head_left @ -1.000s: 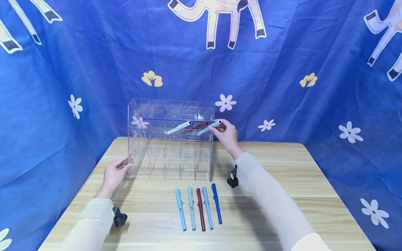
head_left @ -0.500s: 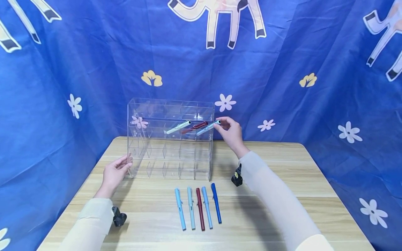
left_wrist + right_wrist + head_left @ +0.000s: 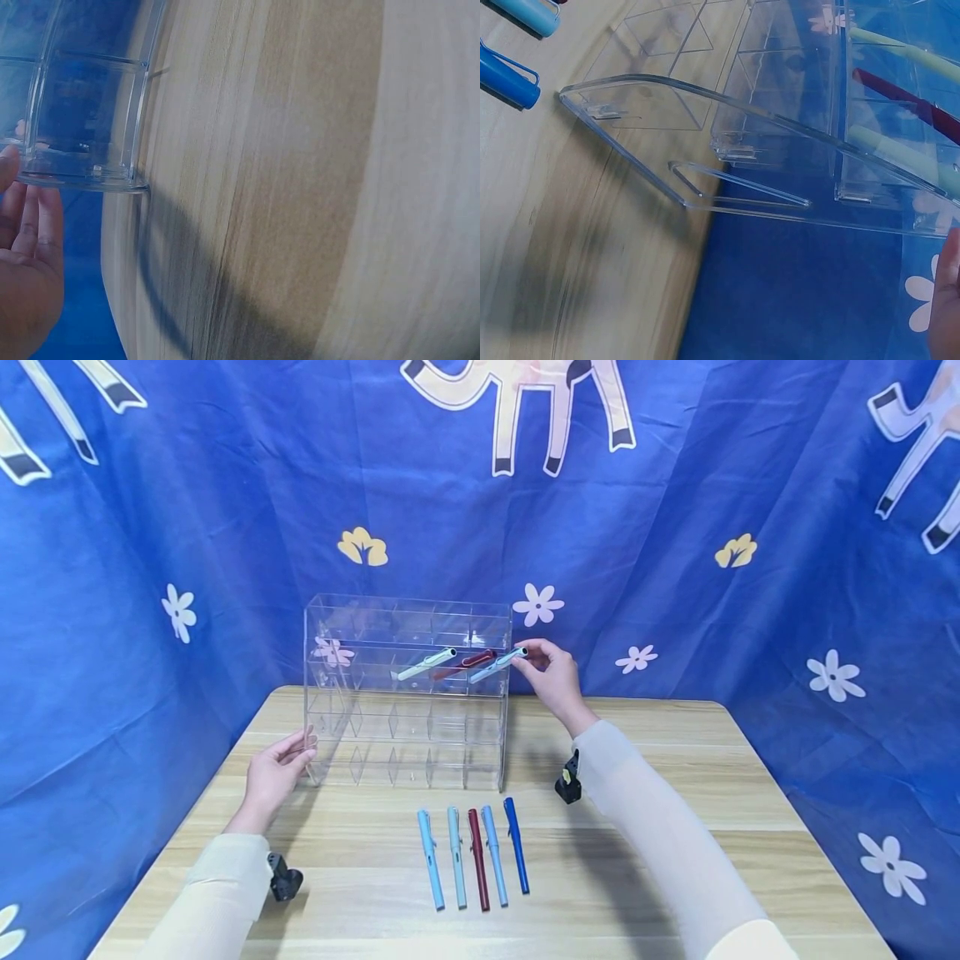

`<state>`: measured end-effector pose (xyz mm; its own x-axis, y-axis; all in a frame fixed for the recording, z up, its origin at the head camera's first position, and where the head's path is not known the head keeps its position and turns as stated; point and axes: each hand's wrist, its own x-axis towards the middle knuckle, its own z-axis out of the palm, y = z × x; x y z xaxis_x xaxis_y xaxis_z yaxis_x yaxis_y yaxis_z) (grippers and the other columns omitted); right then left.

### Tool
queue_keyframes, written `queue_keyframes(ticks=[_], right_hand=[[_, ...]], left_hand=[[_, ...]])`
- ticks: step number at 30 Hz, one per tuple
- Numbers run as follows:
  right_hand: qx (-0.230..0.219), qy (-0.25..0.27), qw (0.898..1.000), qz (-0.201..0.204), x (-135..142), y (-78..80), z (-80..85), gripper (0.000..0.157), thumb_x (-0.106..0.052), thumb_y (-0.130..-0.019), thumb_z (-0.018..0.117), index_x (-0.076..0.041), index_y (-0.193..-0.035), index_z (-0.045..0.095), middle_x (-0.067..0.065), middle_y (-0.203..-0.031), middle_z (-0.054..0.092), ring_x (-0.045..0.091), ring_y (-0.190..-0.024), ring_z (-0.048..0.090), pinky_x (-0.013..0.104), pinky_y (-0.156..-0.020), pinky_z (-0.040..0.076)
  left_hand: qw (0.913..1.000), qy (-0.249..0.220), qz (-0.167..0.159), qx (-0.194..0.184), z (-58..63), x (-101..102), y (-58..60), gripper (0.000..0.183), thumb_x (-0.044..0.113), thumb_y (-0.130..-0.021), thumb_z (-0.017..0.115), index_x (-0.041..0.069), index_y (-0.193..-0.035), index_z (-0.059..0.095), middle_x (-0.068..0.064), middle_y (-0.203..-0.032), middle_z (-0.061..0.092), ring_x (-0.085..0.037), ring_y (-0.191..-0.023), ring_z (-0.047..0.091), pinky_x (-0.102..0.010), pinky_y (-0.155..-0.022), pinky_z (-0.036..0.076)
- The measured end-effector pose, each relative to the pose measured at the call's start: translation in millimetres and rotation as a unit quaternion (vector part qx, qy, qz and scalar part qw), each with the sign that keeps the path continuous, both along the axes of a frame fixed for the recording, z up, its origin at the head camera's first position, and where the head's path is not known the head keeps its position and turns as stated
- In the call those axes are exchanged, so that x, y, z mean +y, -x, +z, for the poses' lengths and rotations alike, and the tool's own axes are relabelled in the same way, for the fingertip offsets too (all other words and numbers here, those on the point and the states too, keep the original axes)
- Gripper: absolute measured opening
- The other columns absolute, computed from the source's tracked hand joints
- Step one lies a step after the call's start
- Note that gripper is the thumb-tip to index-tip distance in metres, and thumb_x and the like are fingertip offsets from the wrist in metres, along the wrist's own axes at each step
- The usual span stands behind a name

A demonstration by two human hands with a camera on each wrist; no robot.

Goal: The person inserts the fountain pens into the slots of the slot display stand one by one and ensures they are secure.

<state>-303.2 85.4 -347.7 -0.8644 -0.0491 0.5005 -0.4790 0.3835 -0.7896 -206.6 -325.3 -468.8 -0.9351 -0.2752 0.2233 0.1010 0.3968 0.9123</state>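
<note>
A clear acrylic pen rack (image 3: 408, 727) with tiers of compartments stands toward the back of the table. My left hand (image 3: 272, 777) grips the rack's left side panel low down, thumb on one face and fingers on the other in the left wrist view. High on the right side, my right hand (image 3: 551, 677) pinches the rack's edge, close to the cap of a light blue pen (image 3: 491, 668). That pen leans in an upper tier beside a dark red pen (image 3: 462, 666) and a pale green pen (image 3: 426, 665). The right wrist view cuts off most of my right hand.
Several pens lie in a row before the rack, among them a dark red pen (image 3: 478, 860) and a dark blue pen (image 3: 517, 845). The wooden table (image 3: 660, 793) meets a blue patterned curtain (image 3: 637, 527) behind and at both sides.
My right hand has shifted slightly right, from the light blue pen's cap to the rack's edge, and then stays still. The pens, the rack and my left hand look unmoved.
</note>
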Motion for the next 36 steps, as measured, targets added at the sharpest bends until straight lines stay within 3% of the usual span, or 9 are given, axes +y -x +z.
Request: queue_keyframes(ticks=[12,17,26,36], right_hand=[[-0.014,0.04,0.998,0.042,6.6,-2.1,-2.8,0.038,-0.012,-0.082,0.077,-0.002,-0.116,0.064,0.014,-0.1,0.068,0.024,-0.086,0.065,0.029,-0.074,0.054],[-0.029,0.047,0.998,0.04,19.3,-5.0,-11.0,0.039,-0.017,-0.084,0.076,-0.003,-0.118,0.063,0.017,-0.102,0.067,0.024,-0.086,0.065,0.029,-0.072,0.055],[-0.114,0.076,0.989,0.05,38.7,-16.3,-47.2,0.037,-0.018,-0.093,0.064,-0.002,-0.126,0.056,0.017,-0.106,0.064,0.031,-0.092,0.064,0.032,-0.073,0.058],[-0.227,0.073,0.97,0.045,50.1,-47.4,-99.5,0.046,-0.021,-0.092,0.065,-0.007,-0.133,0.049,0.017,-0.112,0.062,0.034,-0.096,0.063,0.053,-0.084,0.053]], left_hand=[[1.0,-0.003,-0.007,-0.001,-4.1,-2.7,1.2,0.045,0.004,-0.092,0.062,-0.009,-0.133,0.047,-0.03,-0.122,0.052,0.018,-0.082,0.053,-0.011,-0.072,0.052],[1.0,-0.001,-0.007,-0.005,-3.9,-2.5,1.3,0.045,0.004,-0.092,0.062,-0.009,-0.133,0.047,-0.03,-0.122,0.052,0.017,-0.083,0.054,-0.011,-0.073,0.052],[0.9999,-0.002,-0.006,-0.012,-0.6,-2.6,1.2,0.045,0.003,-0.093,0.061,-0.009,-0.134,0.046,-0.03,-0.123,0.053,0.018,-0.082,0.053,-0.01,-0.074,0.051],[1.0,0.006,0.001,-0.003,0.7,-0.1,-0.2,0.044,0.002,-0.092,0.061,-0.01,-0.132,0.048,-0.033,-0.121,0.054,0.02,-0.079,0.051,-0.009,-0.071,0.051]])
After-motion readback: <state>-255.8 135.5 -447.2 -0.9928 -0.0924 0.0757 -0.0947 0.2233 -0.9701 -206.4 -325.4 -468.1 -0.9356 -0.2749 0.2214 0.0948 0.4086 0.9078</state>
